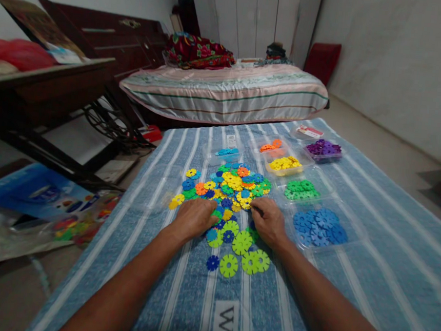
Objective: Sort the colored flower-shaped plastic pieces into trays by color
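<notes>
A loose pile of colourful notched plastic discs [232,179] lies on the striped cloth between my hands. My left hand [196,217] rests at the pile's left side with its fingers curled in. A green disc shows by its fingertips; whether they grip it is hidden. At the pile's right side, my right hand [268,221] is closed, its fingertips against the edge of a yellow disc [244,201]. What is inside that pinch cannot be made out. Nearer me lie several larger lime-green discs [229,265] and a dark blue disc [212,262].
Clear containers hold blue discs [319,226], green discs [302,189], yellow discs [285,164], purple discs [324,149], orange discs [271,147] and light blue discs [227,152]. A transparent lid [154,188] lies left. Beyond stands a bed [226,96]; a sewing-machine table [58,76] is left.
</notes>
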`<state>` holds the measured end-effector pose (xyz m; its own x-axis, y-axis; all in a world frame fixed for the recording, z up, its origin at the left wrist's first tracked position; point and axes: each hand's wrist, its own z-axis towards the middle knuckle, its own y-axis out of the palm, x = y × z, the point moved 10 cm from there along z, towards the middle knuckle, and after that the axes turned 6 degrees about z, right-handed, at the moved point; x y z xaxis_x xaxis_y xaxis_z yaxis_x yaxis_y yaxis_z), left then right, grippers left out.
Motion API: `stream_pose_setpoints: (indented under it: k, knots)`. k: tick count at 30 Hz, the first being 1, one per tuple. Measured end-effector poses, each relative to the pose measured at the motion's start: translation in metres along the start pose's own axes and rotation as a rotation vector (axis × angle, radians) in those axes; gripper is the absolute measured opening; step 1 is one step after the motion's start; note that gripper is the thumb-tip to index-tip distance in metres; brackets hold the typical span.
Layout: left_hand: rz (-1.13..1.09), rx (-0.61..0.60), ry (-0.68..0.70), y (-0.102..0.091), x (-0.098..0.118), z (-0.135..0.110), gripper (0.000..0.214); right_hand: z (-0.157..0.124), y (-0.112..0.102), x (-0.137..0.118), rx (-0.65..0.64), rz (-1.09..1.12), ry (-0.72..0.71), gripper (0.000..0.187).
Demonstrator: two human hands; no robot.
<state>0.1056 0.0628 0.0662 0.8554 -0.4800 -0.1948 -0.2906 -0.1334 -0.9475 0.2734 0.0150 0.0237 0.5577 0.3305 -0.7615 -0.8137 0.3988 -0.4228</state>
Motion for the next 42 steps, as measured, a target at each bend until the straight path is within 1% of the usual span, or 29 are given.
stream_pose_setpoints:
  k: [2,5,7,10,12,13,15,16,18,20,22,23,25,28,32,36,42]
  knots:
    - [-0.11,0.021,0.02,-0.003,-0.002,0.005,0.01,0.0,0.001,0.001,-0.003,-0.006,0.007,0.02]
    - [-0.414,0.074,0.068,-0.012,0.004,0.016,0.01,0.0,0.002,0.002,-0.008,-0.012,0.011,0.02]
    - [-0.693,0.111,0.095,-0.026,0.016,0.025,0.013,0.0,0.003,0.001,-0.019,-0.016,0.007,0.019]
    - [-1.166,0.14,0.122,-0.052,0.041,0.038,0.023,-0.001,0.003,0.002,-0.02,-0.005,0.002,0.019]
    - [-1.365,0.153,0.162,-0.068,0.058,0.045,0.033,-0.001,0.001,0.002,-0.005,0.01,0.002,0.018]
    - [-1.399,0.165,0.175,-0.073,0.062,0.047,0.035,0.0,0.0,0.002,0.002,0.016,0.002,0.018]
    - [-1.334,0.175,0.206,-0.074,0.067,0.048,0.03,0.0,0.0,0.002,0.003,0.024,0.001,0.019]
    - [-1.254,0.169,0.22,-0.069,0.066,0.048,0.024,0.0,0.001,0.002,-0.002,0.026,0.001,0.019]
    - [-1.031,0.144,0.243,-0.055,0.062,0.044,0.015,0.0,0.002,0.002,-0.014,0.025,0.005,0.02]
    - [-0.747,0.122,0.23,-0.036,0.051,0.037,0.012,0.0,0.002,0.001,-0.017,0.023,0.009,0.02]
    - [-0.46,0.099,0.187,-0.02,0.038,0.029,0.011,0.0,0.001,0.001,-0.008,0.023,0.015,0.02]
    - [-0.342,0.084,0.16,-0.013,0.031,0.025,0.011,0.0,0.0,0.001,-0.004,0.024,0.017,0.02]
    - [-0.188,0.053,0.103,-0.004,0.018,0.017,0.013,-0.001,-0.001,0.0,0.008,0.021,0.018,0.02]
    - [-0.082,0.019,0.042,0.005,0.006,0.008,0.014,-0.001,-0.001,0.0,0.015,0.012,0.008,0.019]
    - [-0.011,0.006,0.046,0.013,0.003,0.003,0.019,-0.001,0.0,0.0,0.006,0.003,-0.01,0.019]
    - [-0.009,-0.008,0.047,0.019,0.002,0.003,0.019,-0.001,-0.001,0.001,0.006,0.004,-0.009,0.019]
    - [-0.084,0.005,0.003,0.02,-0.005,0.007,0.017,-0.001,0.0,0.001,-0.001,0.006,-0.002,0.019]
